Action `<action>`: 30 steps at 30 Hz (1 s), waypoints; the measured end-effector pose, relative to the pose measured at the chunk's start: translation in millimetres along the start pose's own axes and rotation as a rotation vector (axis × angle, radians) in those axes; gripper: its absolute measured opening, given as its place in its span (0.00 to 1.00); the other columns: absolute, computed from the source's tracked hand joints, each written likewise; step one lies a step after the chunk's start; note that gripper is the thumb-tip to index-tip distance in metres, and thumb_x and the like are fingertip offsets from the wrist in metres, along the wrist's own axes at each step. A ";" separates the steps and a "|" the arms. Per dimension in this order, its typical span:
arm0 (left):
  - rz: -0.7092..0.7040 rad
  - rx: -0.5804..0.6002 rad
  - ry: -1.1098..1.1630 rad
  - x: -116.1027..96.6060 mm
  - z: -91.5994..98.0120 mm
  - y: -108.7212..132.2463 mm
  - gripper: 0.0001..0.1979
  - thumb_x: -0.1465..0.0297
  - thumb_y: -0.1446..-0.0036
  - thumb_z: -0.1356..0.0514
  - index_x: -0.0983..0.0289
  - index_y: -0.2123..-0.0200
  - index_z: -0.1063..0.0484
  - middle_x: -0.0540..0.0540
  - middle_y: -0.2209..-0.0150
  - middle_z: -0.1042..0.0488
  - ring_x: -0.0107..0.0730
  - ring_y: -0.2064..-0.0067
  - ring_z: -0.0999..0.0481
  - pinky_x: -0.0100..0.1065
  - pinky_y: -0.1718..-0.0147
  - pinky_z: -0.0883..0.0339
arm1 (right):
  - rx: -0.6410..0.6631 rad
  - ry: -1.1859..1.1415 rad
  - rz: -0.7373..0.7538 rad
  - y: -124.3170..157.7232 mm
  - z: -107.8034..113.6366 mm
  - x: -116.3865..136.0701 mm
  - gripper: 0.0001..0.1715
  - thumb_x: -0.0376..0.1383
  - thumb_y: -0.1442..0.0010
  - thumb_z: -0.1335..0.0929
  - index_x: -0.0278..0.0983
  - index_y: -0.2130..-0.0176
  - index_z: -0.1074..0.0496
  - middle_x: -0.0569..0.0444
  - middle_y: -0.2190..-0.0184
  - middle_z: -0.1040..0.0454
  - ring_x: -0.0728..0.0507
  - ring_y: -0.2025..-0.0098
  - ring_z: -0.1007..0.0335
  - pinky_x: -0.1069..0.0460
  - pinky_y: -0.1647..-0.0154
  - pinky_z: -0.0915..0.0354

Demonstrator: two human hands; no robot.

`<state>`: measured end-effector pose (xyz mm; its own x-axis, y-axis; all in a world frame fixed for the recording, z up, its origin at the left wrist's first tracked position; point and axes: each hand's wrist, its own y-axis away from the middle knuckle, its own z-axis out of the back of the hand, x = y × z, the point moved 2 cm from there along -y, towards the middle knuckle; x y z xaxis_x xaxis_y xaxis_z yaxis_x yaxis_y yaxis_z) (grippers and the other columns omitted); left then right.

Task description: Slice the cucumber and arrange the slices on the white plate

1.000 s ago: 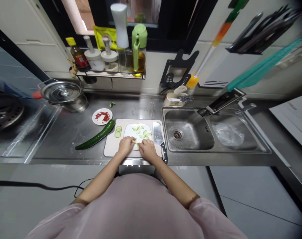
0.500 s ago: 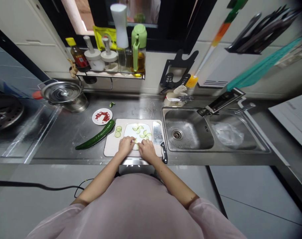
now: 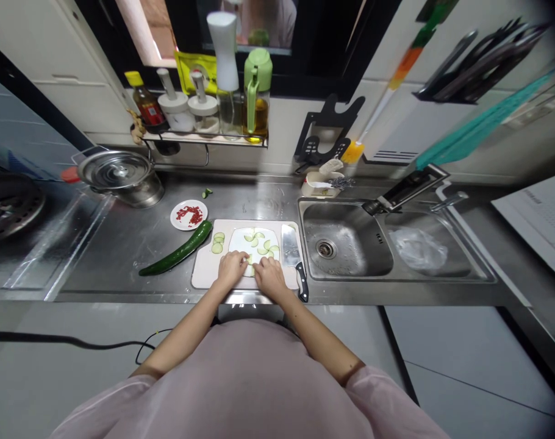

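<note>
On the cutting board (image 3: 204, 271) at the front edge of the steel surface (image 3: 122, 244), I had both hands working close together over a white plate (image 3: 241, 239). My left hand (image 3: 232, 269) and right hand (image 3: 269, 275) met at the plate's near rim, fingers curled down onto a pale cucumber slice (image 3: 249, 260) pinched between them; whether each hand truly gripped it or only pressed on it I could not tell. More cucumber slices (image 3: 261, 244) lay spread across the plate, and a few others (image 3: 218, 242) sat on the board just left of it. A cleaver (image 3: 290, 247) lay flat on the board's right side, just beside my right hand, its black handle pointing toward me. A whole cucumber (image 3: 177, 255) lay diagonally on the surface, its tip touching the board's left corner. Behind it stood a small dish of chopped red chilli (image 3: 189, 214), and the sink (image 3: 346, 244) opened to the right.
</note>
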<state>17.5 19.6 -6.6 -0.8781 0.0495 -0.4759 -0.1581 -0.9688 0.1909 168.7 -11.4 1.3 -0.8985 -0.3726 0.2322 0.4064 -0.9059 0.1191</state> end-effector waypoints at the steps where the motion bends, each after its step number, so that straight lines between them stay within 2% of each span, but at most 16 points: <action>1: -0.002 -0.002 0.002 -0.2 0.2 0.0 0.13 0.68 0.41 0.44 0.58 0.55 0.24 0.55 0.63 0.24 0.39 0.56 0.28 0.38 0.53 0.39 | -0.001 0.005 -0.001 0.0 0.1 0.0 0.15 0.35 0.35 0.40 0.36 0.55 0.26 0.45 0.59 0.32 0.39 0.56 0.43 0.47 0.57 0.49; 7: 0.011 -0.029 0.078 2.6 -2.4 -0.8 0.12 0.68 0.42 0.43 0.59 0.57 0.24 0.54 0.65 0.24 0.38 0.57 0.27 0.37 0.54 0.38 | -0.015 -0.002 -0.015 0.6 3.2 -1.3 0.15 0.36 0.34 0.39 0.37 0.54 0.26 0.45 0.59 0.31 0.40 0.55 0.42 0.48 0.56 0.49; 11: 0.062 -0.164 0.207 11.6 -3.8 1.2 0.12 0.67 0.42 0.44 0.60 0.58 0.24 0.53 0.66 0.24 0.37 0.59 0.26 0.36 0.54 0.37 | -0.068 -0.032 -0.061 2.3 6.7 -4.7 0.17 0.37 0.33 0.40 0.38 0.51 0.27 0.46 0.59 0.30 0.40 0.55 0.42 0.48 0.55 0.48; 15: 0.246 -0.339 0.360 28.8 -0.3 8.3 0.14 0.65 0.42 0.45 0.60 0.56 0.25 0.52 0.66 0.24 0.34 0.63 0.26 0.32 0.60 0.36 | -0.137 -0.104 -0.126 6.4 9.1 -12.3 0.18 0.37 0.33 0.40 0.38 0.49 0.27 0.47 0.59 0.30 0.41 0.56 0.40 0.48 0.53 0.46; 18: 0.388 -0.409 0.404 42.4 4.8 14.2 0.15 0.64 0.43 0.45 0.60 0.54 0.27 0.52 0.65 0.24 0.33 0.64 0.26 0.32 0.61 0.36 | -0.189 -0.150 -0.167 11.5 9.5 -20.8 0.19 0.36 0.33 0.40 0.37 0.50 0.26 0.47 0.60 0.29 0.41 0.56 0.39 0.49 0.53 0.45; 21: 0.465 -0.413 0.345 52.0 10.1 17.5 0.15 0.64 0.43 0.44 0.58 0.54 0.28 0.52 0.64 0.23 0.37 0.61 0.25 0.37 0.56 0.38 | -0.220 -0.174 -0.188 17.2 8.3 -30.1 0.18 0.36 0.34 0.40 0.36 0.52 0.25 0.47 0.61 0.28 0.42 0.57 0.38 0.49 0.54 0.44; 24: 0.481 -0.389 0.243 57.1 13.9 16.9 0.16 0.64 0.44 0.44 0.57 0.52 0.29 0.54 0.62 0.23 0.42 0.55 0.26 0.44 0.51 0.41 | -0.247 -0.195 -0.199 21.8 6.3 -37.2 0.18 0.35 0.34 0.40 0.36 0.53 0.24 0.48 0.61 0.28 0.42 0.58 0.38 0.49 0.54 0.43; 30: 0.506 -0.354 0.107 64.5 17.6 9.3 0.21 0.62 0.42 0.44 0.60 0.47 0.32 0.60 0.60 0.22 0.50 0.54 0.25 0.49 0.50 0.43 | -0.285 -0.256 -0.200 25.2 4.1 -41.3 0.17 0.35 0.34 0.40 0.36 0.55 0.24 0.48 0.62 0.26 0.42 0.58 0.36 0.50 0.54 0.42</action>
<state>-48.5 18.0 -20.5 -0.7519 -0.4433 -0.4880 0.4408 -0.8884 0.1278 216.7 -17.9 -1.3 -0.8699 -0.1550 0.4682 0.1345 -0.9879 -0.0772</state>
